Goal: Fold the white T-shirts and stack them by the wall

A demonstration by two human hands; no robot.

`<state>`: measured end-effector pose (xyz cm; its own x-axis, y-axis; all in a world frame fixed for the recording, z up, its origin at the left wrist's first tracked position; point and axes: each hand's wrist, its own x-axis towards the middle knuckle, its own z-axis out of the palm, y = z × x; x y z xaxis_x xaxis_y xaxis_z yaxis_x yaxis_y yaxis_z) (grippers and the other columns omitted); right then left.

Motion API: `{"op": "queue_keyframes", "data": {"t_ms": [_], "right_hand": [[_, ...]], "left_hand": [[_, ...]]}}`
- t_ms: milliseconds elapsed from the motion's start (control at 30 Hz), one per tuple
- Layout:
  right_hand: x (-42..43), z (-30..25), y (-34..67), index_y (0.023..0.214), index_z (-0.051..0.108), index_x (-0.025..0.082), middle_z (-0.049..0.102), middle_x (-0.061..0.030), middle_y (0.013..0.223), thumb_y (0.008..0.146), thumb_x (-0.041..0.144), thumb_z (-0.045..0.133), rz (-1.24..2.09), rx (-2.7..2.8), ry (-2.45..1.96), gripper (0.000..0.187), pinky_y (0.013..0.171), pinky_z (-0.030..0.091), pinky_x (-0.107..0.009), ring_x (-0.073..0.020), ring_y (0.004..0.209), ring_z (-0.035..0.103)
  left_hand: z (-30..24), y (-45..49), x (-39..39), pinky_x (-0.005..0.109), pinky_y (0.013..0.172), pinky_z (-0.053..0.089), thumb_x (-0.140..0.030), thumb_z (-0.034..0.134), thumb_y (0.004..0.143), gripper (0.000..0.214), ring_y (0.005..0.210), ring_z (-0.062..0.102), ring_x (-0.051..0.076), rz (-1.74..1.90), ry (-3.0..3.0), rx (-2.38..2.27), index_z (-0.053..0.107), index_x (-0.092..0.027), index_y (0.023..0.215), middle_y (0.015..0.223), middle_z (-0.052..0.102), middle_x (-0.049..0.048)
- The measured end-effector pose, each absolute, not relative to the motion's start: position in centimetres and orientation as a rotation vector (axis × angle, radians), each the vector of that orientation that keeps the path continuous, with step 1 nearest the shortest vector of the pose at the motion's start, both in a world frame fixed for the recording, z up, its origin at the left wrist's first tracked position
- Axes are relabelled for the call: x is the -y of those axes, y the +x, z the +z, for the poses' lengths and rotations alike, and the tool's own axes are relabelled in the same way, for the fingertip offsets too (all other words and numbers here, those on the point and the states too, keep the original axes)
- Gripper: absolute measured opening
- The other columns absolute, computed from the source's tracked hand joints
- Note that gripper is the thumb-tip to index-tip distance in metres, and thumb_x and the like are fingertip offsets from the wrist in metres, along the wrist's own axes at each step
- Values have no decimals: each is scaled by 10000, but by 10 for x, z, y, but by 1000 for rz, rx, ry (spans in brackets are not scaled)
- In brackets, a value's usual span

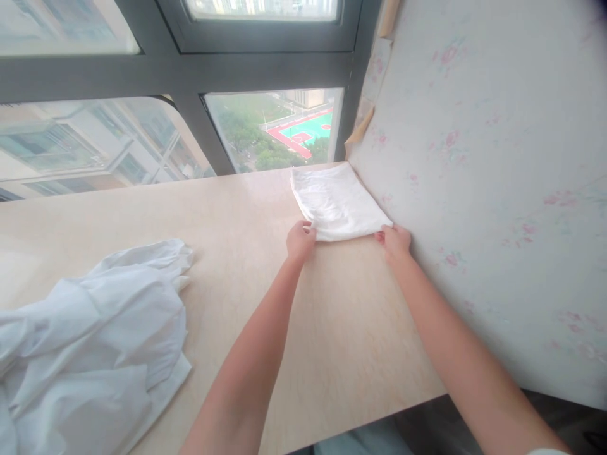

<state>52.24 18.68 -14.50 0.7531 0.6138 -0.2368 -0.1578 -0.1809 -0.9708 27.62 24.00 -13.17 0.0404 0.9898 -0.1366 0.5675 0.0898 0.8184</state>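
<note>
A folded white cloth (336, 201) lies flat in the far right corner of a pale wooden table (332, 316), against the wall. My left hand (300, 241) is curled at the cloth's near left corner, fingers closed on its edge. My right hand (394, 243) grips the near right corner, fingers pinched on the fabric. Both arms reach forward across the table.
A crumpled pile of white garments (95, 341) lies at the table's near left. A floral-papered wall (497, 189) borders the table on the right. Dark-framed windows (265, 63) stand behind the table's far edge.
</note>
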Motion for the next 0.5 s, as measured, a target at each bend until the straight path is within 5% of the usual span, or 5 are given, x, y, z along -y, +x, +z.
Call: {"op": "queue_keyframes", "data": {"t_ms": [267,500], "right_hand": [[-198,-152,523,846,653,114,627,-32,632,696,177,534,587,428,-1761,201,553,523,-212,-140,611,644],[-186,-149,511,1219,579,65,693,-112,849,786,242,445,318,522,-1892,486,756,518,-303,-199,758,664]], "left_hand": [[-129,289,-262,268,784,462,-264,555,914,298,753,686,154,741,1583,-1608,586,-168,1194,962,737,61],[-126,279,-210,305,833,451,-230,546,897,424,922,656,207,769,1732,-1604,505,-167,1315,974,709,79]]}}
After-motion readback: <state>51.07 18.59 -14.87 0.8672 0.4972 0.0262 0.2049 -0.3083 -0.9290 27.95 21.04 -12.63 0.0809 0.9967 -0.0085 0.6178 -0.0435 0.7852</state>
